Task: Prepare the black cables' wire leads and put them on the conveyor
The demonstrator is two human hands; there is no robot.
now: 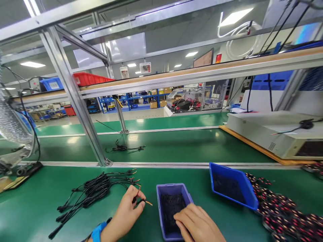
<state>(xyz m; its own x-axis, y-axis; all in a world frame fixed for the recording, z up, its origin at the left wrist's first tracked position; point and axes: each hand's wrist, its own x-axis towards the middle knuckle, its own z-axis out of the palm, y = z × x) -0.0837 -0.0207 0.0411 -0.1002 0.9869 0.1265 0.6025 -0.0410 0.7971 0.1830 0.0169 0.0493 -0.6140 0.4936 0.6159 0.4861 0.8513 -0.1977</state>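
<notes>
My left hand pinches the end of a black cable, whose thin wire ends in red and orange stick out past the fingers. To its left lies a bundle of black cables with stripped tips. A purple bin stands in front of me, holding a heap of small black pieces too fine to make out. Over its right wall reaches my right hand, fingers closed together at the black pieces. Whatever sits between those fingertips is hidden.
A blue bin rests tilted beside a pile of black ring-shaped parts with red and copper spots. Behind are a metal post, a few loose cables and a grey box-shaped machine. A shelf crosses above the bench.
</notes>
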